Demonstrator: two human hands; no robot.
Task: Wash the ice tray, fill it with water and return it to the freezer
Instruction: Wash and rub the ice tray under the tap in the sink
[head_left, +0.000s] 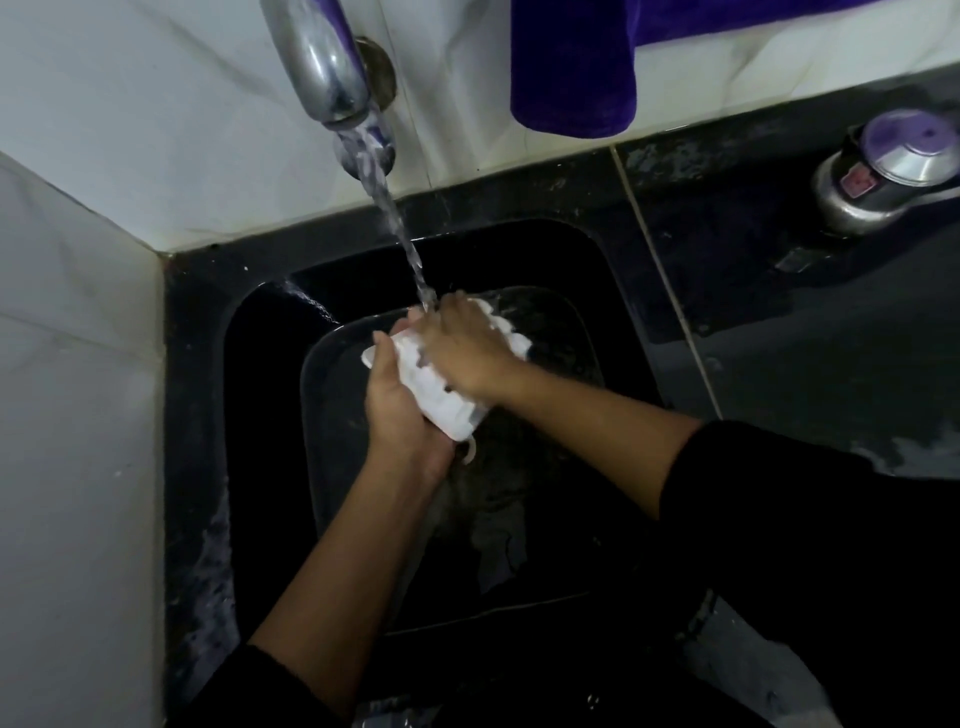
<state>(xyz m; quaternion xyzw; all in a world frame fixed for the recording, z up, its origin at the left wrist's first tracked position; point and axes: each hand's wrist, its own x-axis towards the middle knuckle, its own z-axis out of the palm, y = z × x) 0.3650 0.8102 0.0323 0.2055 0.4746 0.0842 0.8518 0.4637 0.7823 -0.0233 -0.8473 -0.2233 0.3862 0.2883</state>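
Left hand (400, 405), nearest, is curled under the white ice tray (447, 408), thumb hooked over its edge. Right hand (462, 348) is clamped over the top. Tray is held low beneath the tap (322, 67), mostly hidden by both hands. Long axis seemingly slanted, far end under the tap's water stream (400, 234); facing not made out.

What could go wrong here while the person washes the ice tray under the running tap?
1. The wet ice tray might slip and drop into the sink: the left hand grips it from below, while the right hand lies over its top.
2. The water stream strikes the hands and tray at a slant, so it may splash onto the wet counter.
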